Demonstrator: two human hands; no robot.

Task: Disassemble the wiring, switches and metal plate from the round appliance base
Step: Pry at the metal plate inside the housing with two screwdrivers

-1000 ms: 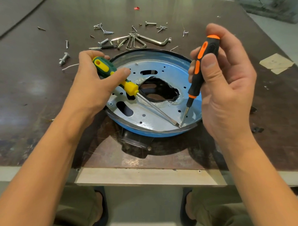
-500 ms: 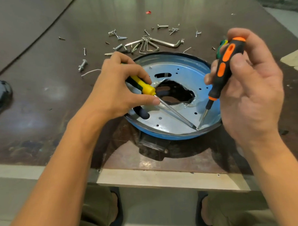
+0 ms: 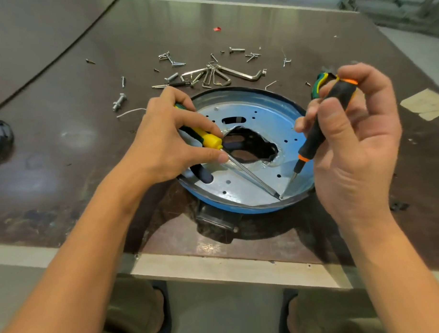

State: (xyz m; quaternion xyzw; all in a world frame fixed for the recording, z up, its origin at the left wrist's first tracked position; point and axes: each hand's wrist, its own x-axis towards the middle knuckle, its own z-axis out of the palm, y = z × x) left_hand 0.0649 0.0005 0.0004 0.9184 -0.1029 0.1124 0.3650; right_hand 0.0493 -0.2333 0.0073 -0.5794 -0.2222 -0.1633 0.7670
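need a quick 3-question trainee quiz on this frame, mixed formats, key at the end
1. Choose one. The left hand grips a yellow-green screwdriver and the right hand a black-orange screwdriver. Their tips:
A) meet at the near edge of the metal plate
B) meet inside the plate's ragged hole
C) are far apart
2. True or false: the right hand is empty.
3. Fill the gap: seen from the person, the hex keys lie on the table ___ the blue base.

Key: 1 A; 2 false; 3 beyond.
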